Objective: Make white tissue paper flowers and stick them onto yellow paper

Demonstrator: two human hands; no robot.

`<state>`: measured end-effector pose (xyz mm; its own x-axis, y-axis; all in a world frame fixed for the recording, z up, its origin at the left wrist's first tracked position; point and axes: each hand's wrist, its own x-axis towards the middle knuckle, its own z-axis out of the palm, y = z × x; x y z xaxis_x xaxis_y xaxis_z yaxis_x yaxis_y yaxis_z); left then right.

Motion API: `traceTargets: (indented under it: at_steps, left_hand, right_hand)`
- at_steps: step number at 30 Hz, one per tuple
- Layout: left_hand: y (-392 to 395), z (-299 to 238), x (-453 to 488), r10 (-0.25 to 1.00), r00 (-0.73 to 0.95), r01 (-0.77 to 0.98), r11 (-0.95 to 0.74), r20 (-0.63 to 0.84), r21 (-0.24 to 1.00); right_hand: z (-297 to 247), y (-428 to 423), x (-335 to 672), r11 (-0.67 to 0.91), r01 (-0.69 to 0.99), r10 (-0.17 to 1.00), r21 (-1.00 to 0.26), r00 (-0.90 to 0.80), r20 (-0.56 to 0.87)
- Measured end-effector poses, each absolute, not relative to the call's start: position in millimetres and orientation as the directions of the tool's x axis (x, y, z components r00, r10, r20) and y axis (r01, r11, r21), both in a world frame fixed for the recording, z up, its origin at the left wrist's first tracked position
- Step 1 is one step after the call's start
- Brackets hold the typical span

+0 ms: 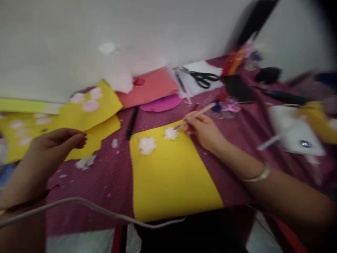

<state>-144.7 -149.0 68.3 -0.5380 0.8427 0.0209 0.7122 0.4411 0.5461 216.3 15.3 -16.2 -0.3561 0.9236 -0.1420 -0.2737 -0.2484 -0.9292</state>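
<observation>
My right hand (204, 130) grips a slim, pale wooden paintbrush (202, 110), its purple tip at a small white crumpled puff (171, 133). That puff lies on a yellow sheet (173, 179), and a larger white puff (147, 145) sits to its left. My left hand (61, 144) hovers at the left with thumb and fingers pinched together. Its fingertips are by the edge of another yellow sheet (89, 110) that carries pink blossoms (91, 105). Blur hides whether anything is between those fingers.
Black scissors (202, 78), a red folder (150, 88) and a black pen (132, 123) lie toward the back. White scraps (85, 162) dot the maroon cloth (105, 189). A white phone-like slab (297, 133) is at right. A white cable (86, 205) crosses the front.
</observation>
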Motion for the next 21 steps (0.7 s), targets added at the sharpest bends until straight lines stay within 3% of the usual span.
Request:
traceTargets:
  at_steps: [4, 8, 10, 14, 16, 18, 20, 21]
  left_hand:
    - [-197, 76, -158, 0.694, -0.719, 0.570, 0.616, -0.031, 0.544]
    - [-222, 56, -170, 0.775, -0.623, 0.674, 0.602, -0.109, 0.428]
    - [-226, 43, -168, 0.813, -0.579, 0.745, 0.557, -0.058, 0.368]
    - [-222, 24, -147, 0.903, -0.378, 0.925, 0.362, 0.205, 0.114]
    - [-217, 19, -135, 0.944, -0.254, 0.962, 0.269, 0.210, -0.045]
    - [-210, 19, -128, 0.949, -0.246, 0.953, 0.274, 0.198, -0.128]
    - [-201, 25, -122, 0.900, -0.345, 0.930, 0.366, 0.265, -0.032]
    - [-194, 29, -118, 0.856, -0.427, 0.904, 0.410, 0.292, 0.121]
  right_hand:
    - [-17, 15, 219, -0.255, -0.256, 0.926, -0.932, -0.342, -0.159]
    - [-19, 14, 219, -0.265, -0.225, 0.922, -0.938, -0.343, -0.178]
    - [-21, 13, 219, -0.257, -0.194, 0.927, -0.947, -0.326, -0.185]
    - [-24, 15, 220, -0.243, -0.163, 0.931, -0.956, -0.314, -0.183]
    - [-25, 16, 221, -0.238, -0.163, 0.930, -0.958, -0.321, -0.176]
    - [-26, 16, 221, -0.232, -0.184, 0.930, -0.955, -0.330, -0.163]
    - [-26, 15, 220, -0.222, -0.216, 0.930, -0.951, -0.338, -0.140]
    - [-26, 14, 219, -0.209, -0.232, 0.931, -0.950, -0.344, -0.121]
